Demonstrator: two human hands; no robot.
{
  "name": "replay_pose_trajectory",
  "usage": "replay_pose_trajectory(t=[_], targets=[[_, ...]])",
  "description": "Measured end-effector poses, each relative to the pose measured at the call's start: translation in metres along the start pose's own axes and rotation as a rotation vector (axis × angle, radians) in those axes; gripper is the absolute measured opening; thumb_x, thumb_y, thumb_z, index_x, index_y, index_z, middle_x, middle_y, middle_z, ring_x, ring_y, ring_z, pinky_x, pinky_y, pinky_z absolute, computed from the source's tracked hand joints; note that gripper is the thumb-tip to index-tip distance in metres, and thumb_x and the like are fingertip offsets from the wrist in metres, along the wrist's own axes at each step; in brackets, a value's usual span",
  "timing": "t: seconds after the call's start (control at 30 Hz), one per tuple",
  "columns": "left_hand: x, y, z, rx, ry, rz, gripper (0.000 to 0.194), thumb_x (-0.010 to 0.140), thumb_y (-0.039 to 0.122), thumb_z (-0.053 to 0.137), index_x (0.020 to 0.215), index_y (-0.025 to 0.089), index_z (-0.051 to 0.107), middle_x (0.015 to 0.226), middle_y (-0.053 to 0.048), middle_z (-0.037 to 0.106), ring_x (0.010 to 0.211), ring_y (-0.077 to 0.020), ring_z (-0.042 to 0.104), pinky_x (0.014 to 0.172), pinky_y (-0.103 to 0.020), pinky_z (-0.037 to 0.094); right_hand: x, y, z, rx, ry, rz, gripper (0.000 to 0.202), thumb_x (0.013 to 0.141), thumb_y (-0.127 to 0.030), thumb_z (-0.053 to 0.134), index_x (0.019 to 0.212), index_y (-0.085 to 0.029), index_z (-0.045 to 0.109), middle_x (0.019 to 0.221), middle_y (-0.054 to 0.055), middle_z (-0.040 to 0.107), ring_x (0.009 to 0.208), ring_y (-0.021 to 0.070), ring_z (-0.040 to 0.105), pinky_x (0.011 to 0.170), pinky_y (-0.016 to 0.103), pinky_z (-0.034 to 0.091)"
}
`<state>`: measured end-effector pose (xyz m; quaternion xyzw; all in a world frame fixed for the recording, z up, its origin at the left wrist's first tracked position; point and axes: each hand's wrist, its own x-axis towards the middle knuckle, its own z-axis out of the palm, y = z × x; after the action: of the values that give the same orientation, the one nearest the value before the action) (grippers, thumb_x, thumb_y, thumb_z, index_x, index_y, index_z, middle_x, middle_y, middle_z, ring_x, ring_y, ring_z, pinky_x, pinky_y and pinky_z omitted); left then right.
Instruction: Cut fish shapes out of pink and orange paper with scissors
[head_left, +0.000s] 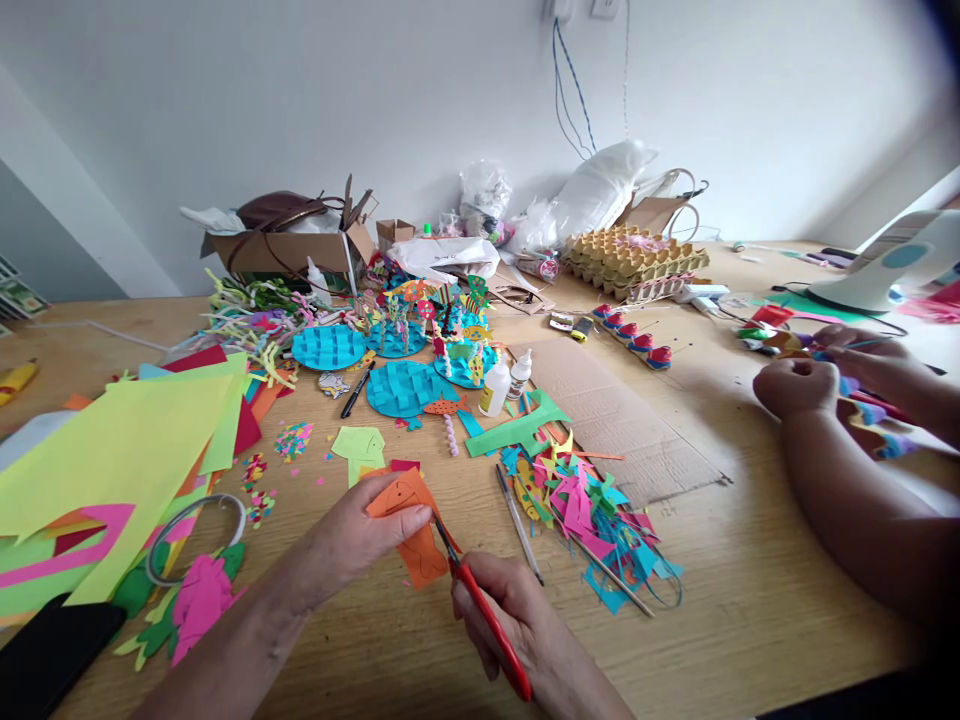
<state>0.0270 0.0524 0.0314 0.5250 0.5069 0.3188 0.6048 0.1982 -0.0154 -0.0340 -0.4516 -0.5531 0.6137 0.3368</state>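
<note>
Between thumb and fingers, my left hand point(382, 520) holds an orange paper point(421, 552) with a fish drawn on it. My right hand point(506, 610) grips red-handled scissors point(487, 622), whose blades meet the paper's right edge near my left thumb. Behind the orange piece lies a yellow-green paper point(360, 443) with a fish outline. A pen point(519, 525) rests to the right, beside a heap of coloured scraps point(592, 510). Two white glue bottles point(494, 388) stand farther back, near blue discs point(411, 388) that carry paper fish.
Coloured sheets point(105, 450), a tape ring point(157, 545) and a black phone point(52, 650) lie at the left. Cardboard point(615, 420) lies right of centre, with egg trays point(630, 262) behind. Another person's hands point(799, 385) work on small items at the right.
</note>
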Motion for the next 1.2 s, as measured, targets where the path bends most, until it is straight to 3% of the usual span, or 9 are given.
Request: replay_pose_trajectory(t=[0.17,0.43,0.67,1.2], targets=[[-0.002,-0.004,0.002,-0.068,0.031,0.000,0.026,0.064,0.026,0.072,0.087,0.014,0.070,0.083,-0.006,0.072,0.075,-0.0212,0.062,0.069,-0.028,0.048,-0.001,0.001,0.004,0.068,0.012,0.022,0.042,0.087,-0.051,0.043,0.061,-0.019,0.041,0.047,-0.008,0.034,0.037,0.0059,0.033,0.034,0.016,0.028],[-0.008,-0.011,0.013,-0.268,-0.003,0.036,0.019,0.071,0.025,0.066,0.086,0.015,0.071,0.081,-0.004,0.074,0.078,-0.0207,0.064,0.075,-0.029,0.047,-0.001,0.003,0.007,0.090,0.030,0.036,0.042,0.088,-0.050,0.044,0.061,-0.018,0.043,0.044,-0.008,0.037,0.037,0.0055,0.034,0.035,0.014,0.029],[-0.009,-0.011,0.018,-0.283,0.063,0.035,0.014,0.070,0.024,0.066,0.081,0.017,0.072,0.075,-0.001,0.074,0.071,-0.0186,0.064,0.070,-0.026,0.048,0.000,-0.002,0.007,0.033,0.021,0.010,0.044,0.089,-0.053,0.042,0.062,-0.018,0.044,0.044,-0.007,0.037,0.038,0.0062,0.037,0.036,0.014,0.030],[-0.008,-0.013,0.018,-0.238,0.025,0.035,0.017,0.071,0.025,0.065,0.085,0.017,0.072,0.079,-0.002,0.074,0.079,-0.0206,0.064,0.074,-0.027,0.047,-0.001,-0.003,0.007,0.027,0.019,0.015,0.047,0.088,-0.057,0.038,0.061,-0.019,0.039,0.047,-0.007,0.035,0.039,0.0065,0.035,0.036,0.015,0.029]])
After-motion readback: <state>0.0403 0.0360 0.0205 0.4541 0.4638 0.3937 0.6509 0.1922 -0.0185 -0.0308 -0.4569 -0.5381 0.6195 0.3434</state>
